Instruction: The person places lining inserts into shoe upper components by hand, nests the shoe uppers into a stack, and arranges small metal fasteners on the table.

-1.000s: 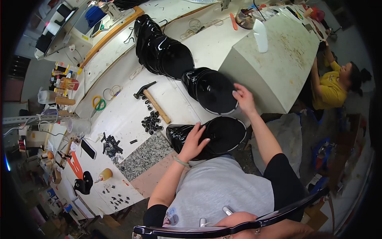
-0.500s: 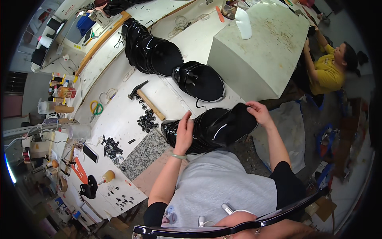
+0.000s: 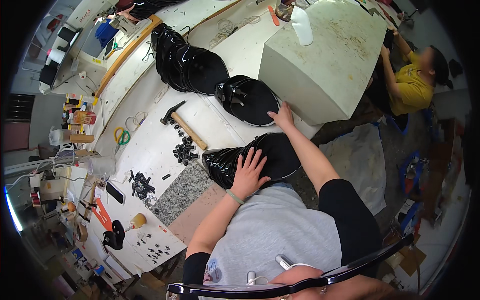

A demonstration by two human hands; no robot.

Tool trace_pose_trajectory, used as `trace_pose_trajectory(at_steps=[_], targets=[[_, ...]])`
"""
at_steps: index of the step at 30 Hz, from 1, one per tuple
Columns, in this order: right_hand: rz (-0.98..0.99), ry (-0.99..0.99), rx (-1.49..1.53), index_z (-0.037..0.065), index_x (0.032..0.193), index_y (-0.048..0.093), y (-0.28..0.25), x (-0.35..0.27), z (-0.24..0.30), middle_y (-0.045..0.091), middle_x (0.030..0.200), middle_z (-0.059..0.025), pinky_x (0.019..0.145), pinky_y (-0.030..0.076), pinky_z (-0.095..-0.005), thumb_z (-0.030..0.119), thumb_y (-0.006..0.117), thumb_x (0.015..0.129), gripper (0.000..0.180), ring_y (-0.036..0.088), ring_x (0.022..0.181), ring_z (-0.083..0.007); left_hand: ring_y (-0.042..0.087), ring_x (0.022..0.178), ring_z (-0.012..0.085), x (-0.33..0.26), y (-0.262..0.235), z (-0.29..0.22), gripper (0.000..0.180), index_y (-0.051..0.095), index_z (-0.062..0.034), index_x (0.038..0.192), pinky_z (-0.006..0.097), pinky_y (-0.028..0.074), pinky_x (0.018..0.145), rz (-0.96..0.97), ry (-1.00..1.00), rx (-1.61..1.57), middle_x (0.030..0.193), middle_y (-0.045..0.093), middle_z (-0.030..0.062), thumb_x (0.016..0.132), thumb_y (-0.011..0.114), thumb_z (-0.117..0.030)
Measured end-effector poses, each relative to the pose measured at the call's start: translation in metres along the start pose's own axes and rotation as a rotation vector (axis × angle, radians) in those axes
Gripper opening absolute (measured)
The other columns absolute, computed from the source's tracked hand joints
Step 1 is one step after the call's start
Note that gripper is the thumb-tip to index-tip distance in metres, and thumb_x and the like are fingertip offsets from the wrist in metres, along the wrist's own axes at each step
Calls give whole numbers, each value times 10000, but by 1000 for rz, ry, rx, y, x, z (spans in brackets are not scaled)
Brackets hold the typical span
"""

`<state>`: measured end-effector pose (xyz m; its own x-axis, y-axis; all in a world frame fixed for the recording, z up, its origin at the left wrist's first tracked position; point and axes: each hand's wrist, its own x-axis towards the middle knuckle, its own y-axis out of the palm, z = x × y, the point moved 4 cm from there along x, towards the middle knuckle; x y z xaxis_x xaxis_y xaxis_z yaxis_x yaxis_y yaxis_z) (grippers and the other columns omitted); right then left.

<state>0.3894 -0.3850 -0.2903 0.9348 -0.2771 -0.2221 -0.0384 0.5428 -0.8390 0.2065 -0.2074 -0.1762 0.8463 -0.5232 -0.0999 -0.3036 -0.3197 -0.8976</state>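
The near stack [image 3: 276, 151] is made up of glossy black pieces, fanned in overlapping layers at the left, with a rounded, dull black face turned up at the right. Just beyond, the middle stack [image 3: 254, 104] is laid face up, its curved rim edged in white. Its left end is met by the far stack [image 3: 192, 67], likewise fanned.

I'm in a workshop: my table [image 3: 156, 142] holds 1 hammer [image 3: 189, 131], scissors [image 3: 122, 136], small black fittings [image 3: 185, 151] and stacked glossy pieces [image 3: 224, 162].
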Motion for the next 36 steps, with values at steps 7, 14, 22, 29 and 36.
trace_pose_trajectory(at_steps=[7,14,22,29,36], targets=[[-13,-277,436,-52,1028,569,-72,-35,61,578,1105,-209,866,450,-361,201,679,800,358,566,1001,-348,184,1379,291,-5,-2,5,667,454,-99,1316,517,204,1068,-19,18,-43,1445,311,92,785,605,-475],[250,-154,1196,0,1084,565,-164,-78,-10,626,989,-30,812,460,-245,91,592,891,214,559,912,-84,467,1211,266,-2,1,41,419,466,-46,1300,348,343,1014,-250,-195,-772,1339,459,143,919,512,-213],[531,-185,500,-1,1074,583,-80,-108,-97,643,972,-133,842,457,-343,221,625,843,324,600,913,-227,354,1287,332,24,-25,15,601,386,-61,1355,441,284,1053,-209,-74,-545,1365,398,192,857,586,-332],[171,-279,-4,19,1201,516,-50,-39,-7,550,1170,-162,960,388,-424,458,643,782,620,481,1146,-327,274,1327,336,14,-5,-3,673,363,-191,1384,553,227,1038,-97,-81,-165,1375,377,163,821,575,-493],[138,34,-180,6,1239,411,13,6,44,425,1296,-201,898,450,-427,336,685,785,624,479,1151,-349,253,1329,364,9,-19,-14,690,368,-327,1370,611,222,1015,-3,52,-59,1382,343,202,753,649,-452]])
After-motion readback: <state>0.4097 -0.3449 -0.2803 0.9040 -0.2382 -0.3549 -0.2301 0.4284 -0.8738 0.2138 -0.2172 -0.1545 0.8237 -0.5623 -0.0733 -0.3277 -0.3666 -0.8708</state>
